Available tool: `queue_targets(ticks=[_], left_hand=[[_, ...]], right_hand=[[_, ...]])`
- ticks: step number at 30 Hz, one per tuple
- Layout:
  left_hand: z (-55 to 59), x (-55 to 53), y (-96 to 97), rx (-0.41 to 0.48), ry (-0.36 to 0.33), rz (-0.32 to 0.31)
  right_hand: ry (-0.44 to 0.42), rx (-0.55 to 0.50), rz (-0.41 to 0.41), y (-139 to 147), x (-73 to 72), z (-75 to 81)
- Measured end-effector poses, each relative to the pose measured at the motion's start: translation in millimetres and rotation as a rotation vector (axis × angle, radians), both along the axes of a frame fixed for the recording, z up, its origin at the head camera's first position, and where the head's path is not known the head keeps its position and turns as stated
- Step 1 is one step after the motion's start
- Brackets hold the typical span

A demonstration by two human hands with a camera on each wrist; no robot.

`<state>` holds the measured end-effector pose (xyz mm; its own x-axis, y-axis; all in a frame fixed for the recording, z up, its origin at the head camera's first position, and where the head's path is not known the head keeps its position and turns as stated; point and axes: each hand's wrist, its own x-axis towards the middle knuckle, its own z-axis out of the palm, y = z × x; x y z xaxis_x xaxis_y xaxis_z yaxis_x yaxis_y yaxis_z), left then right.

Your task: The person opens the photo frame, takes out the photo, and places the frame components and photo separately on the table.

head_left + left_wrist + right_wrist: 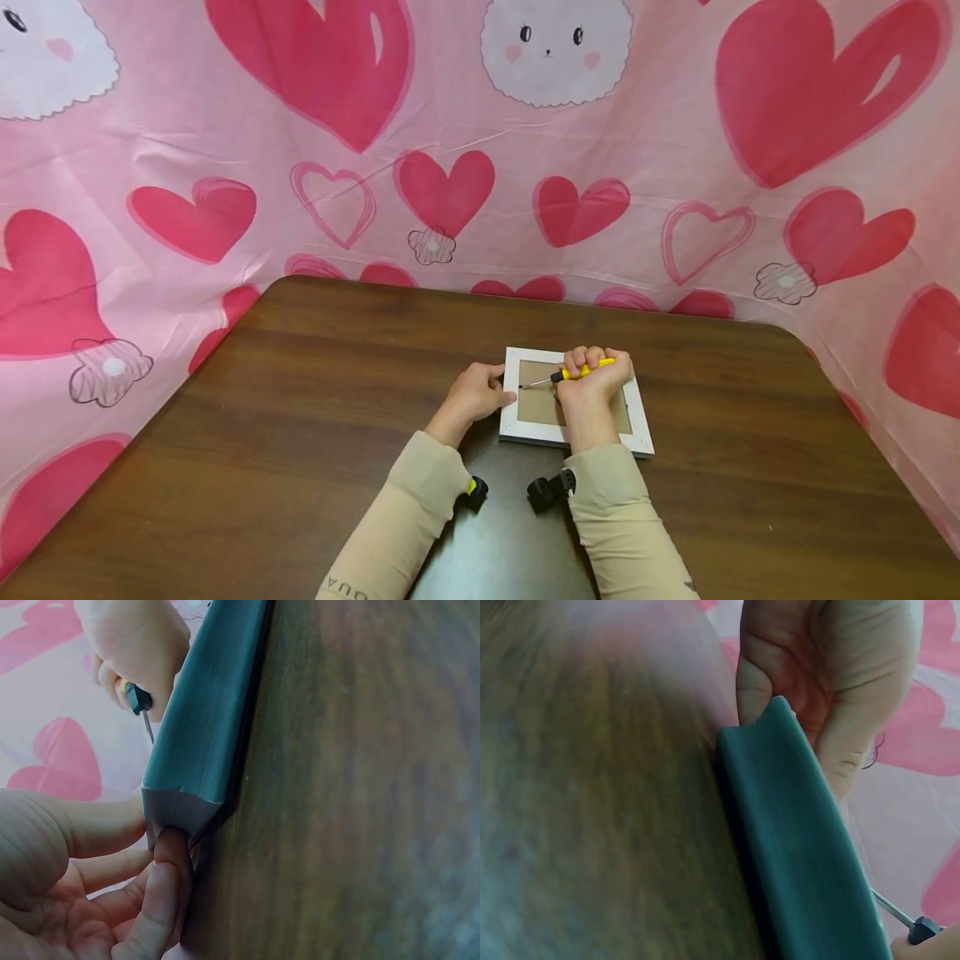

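Pink, heart-printed cloth (168, 142) (slightly creased) hangs around the brown wood-grain table (300, 400); on it, the left hand (475, 393) pinches the white frame (538, 408)'s left edge; above, a screwdriver (558, 377) slants into the right hand (597, 387)'s wrapped fingers.

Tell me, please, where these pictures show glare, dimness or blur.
Head view: bright, with pale glare on the table between the sleeves; left wrist view: dimmer, table grain soft; right wrist view: also dimmer, a pinkish smear near the top too blurred to identify, the frame clearer.
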<state>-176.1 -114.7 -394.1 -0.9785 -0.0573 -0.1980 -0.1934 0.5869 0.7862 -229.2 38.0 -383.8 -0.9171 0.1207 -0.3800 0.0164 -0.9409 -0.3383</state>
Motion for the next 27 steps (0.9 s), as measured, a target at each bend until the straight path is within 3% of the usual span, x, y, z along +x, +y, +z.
queue_targets(ticks=[15,27], left_hand=[[0.5,-1.4,-0.5,-0.045,0.031,-0.018],[-0.8,-1.4,0.2,-0.042,0.018,-0.003]], right_hand=[[0.003,0.076,0.017,-6.0,6.3,4.7],[0.025,0.201,0.034,-14.2,6.7,9.9]])
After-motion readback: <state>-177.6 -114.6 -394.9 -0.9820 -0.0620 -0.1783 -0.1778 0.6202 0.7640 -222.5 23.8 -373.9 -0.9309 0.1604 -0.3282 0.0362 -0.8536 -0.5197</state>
